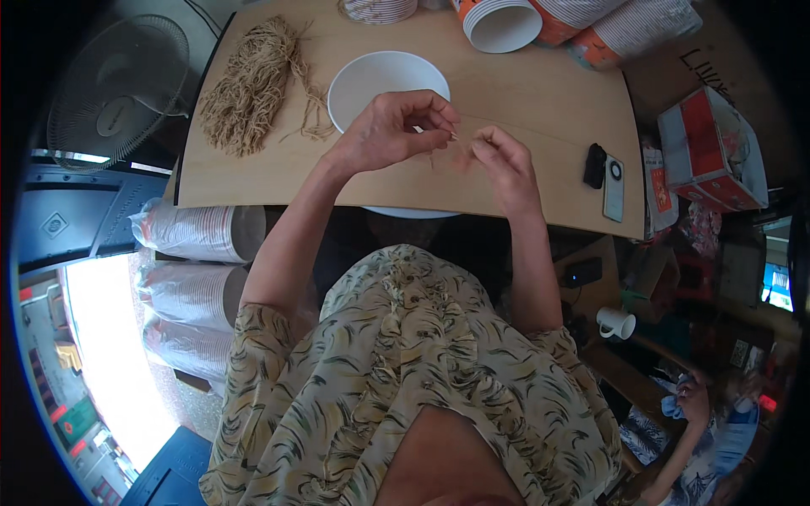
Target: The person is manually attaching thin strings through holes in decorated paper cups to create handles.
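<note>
My left hand (395, 131) is raised over the table, just in front of a white bowl (371, 76). Its thumb and fingertips pinch a thin pale strand (454, 135), whose kind is too small to tell. To its right my right hand (506, 164) has thumb and index finger pressed together; what they hold, if anything, is blurred. A small gap separates the two hands. Left of the bowl lies a heap of tan knotted cords (253, 88), with loose ends trailing toward the bowl.
The wooden table (523, 101) carries stacked paper tubs (502, 25) at the back. A phone (614, 190) and a black object (595, 166) lie at its right. Wrapped tub stacks (190, 232) and a fan (118, 93) are at left; another person's hand (693, 401) shows at lower right.
</note>
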Action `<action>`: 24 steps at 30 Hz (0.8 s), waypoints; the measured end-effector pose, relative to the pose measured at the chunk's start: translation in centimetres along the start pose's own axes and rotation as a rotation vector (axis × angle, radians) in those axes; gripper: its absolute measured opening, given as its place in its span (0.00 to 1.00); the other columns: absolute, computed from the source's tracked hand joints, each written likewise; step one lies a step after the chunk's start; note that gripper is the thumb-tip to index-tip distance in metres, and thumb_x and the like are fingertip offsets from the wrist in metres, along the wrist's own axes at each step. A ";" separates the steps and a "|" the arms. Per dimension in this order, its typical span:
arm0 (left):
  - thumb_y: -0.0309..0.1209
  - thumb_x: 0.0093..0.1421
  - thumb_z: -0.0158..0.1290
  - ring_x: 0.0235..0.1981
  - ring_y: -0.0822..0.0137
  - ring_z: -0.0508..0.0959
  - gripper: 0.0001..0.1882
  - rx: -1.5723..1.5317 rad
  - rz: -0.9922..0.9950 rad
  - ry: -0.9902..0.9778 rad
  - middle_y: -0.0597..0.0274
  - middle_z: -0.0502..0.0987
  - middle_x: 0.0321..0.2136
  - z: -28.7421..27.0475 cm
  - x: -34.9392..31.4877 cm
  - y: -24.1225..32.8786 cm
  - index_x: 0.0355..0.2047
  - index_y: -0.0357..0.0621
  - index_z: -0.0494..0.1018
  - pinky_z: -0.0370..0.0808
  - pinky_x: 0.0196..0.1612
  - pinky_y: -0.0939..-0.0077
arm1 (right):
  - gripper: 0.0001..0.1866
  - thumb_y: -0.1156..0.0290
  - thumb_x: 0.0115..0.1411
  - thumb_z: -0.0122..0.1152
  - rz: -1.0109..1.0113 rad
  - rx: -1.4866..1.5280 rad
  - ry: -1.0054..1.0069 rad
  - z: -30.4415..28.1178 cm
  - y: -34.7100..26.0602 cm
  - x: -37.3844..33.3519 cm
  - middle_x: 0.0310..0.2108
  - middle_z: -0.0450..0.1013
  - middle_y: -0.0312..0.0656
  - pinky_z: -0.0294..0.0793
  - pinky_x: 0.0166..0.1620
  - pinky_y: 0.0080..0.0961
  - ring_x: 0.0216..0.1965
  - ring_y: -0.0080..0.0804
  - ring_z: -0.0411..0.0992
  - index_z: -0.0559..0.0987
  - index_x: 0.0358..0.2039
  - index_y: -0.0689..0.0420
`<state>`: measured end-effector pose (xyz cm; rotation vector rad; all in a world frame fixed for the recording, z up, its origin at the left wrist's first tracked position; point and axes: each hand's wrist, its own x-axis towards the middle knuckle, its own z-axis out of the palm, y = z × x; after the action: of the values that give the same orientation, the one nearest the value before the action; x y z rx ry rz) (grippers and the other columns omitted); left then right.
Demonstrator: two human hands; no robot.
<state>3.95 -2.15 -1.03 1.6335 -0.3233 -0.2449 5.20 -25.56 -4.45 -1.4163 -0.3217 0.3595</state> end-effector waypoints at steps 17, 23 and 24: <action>0.45 0.75 0.42 0.28 0.79 0.66 0.21 0.094 -0.134 -0.224 0.75 0.69 0.24 1.5 1.0 0.4 0.40 0.42 0.77 0.65 0.33 0.82 | 0.04 0.75 0.65 0.63 -0.341 -0.521 -0.009 -0.7 -4.5 -1.9 0.32 0.70 0.30 0.61 0.30 0.14 0.27 0.14 0.61 0.81 0.38 0.62; 0.38 0.70 0.51 0.34 0.78 0.72 0.14 0.021 -0.091 -0.214 0.71 0.75 0.28 1.4 0.6 0.0 0.40 0.39 0.79 0.71 0.42 0.80 | 0.04 0.75 0.65 0.62 -0.209 -0.544 0.024 -0.6 -4.5 -2.7 0.27 0.73 0.28 0.61 0.28 0.14 0.24 0.12 0.61 0.80 0.36 0.63; 0.38 0.70 0.51 0.34 0.78 0.72 0.14 0.021 -0.091 -0.215 0.71 0.75 0.28 1.3 0.6 -0.1 0.40 0.39 0.79 0.71 0.42 0.80 | 0.04 0.75 0.65 0.62 -0.202 -0.510 0.051 -0.5 -4.1 -2.6 0.27 0.74 0.28 0.61 0.28 0.13 0.24 0.11 0.61 0.80 0.36 0.63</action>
<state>4.04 -3.58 -1.22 1.6474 -0.4165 -0.4895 3.25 -27.64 -0.50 -1.8686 -0.5358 0.0736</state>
